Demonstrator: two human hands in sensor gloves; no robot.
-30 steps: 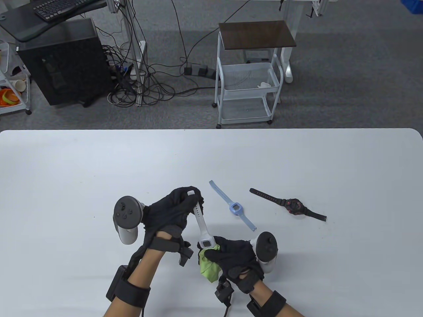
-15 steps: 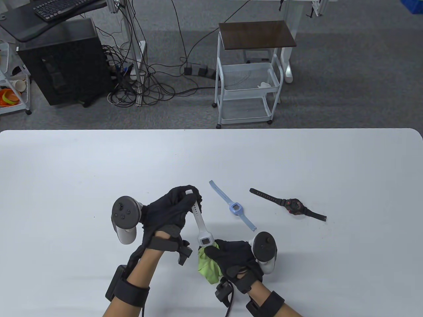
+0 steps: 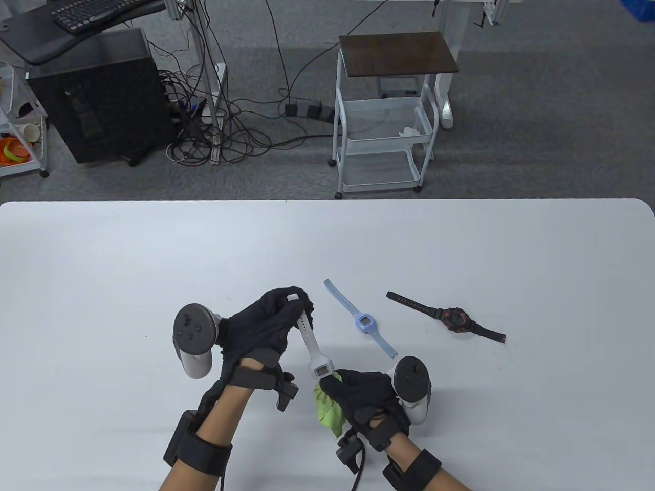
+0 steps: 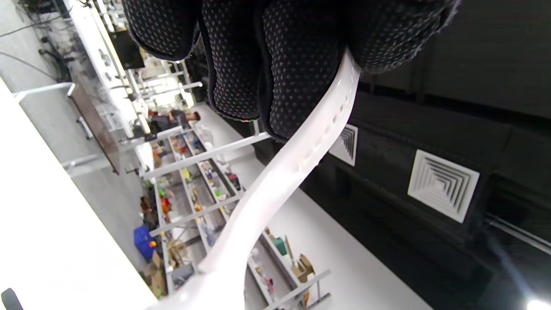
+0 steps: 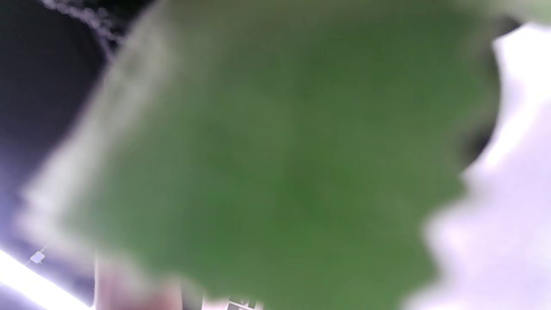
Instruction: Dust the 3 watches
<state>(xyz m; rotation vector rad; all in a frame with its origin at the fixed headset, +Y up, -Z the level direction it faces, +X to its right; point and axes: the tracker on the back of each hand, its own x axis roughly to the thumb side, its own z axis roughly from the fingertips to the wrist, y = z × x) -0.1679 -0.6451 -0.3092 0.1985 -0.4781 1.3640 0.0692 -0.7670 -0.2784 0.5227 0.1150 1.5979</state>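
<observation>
Seen from above, a white table (image 3: 460,245) fills the lower view. On the left, the person's left hand (image 3: 266,322) curls its fingers (image 4: 297,64) round the far end of a white watch (image 3: 313,348), holding the strap up off the table, probably so its face is offered toward the other hand. Just right of it, the right hand (image 3: 366,396) bunches a green cloth (image 3: 330,409) in curled fingers, the cloth touching the watch case from below, apparently to wipe it. Further right, a light blue watch (image 3: 364,322) lies flat on the table, and beyond it a black watch with red detail (image 3: 453,319), both within easy reach, seemingly awaiting their turn.
</observation>
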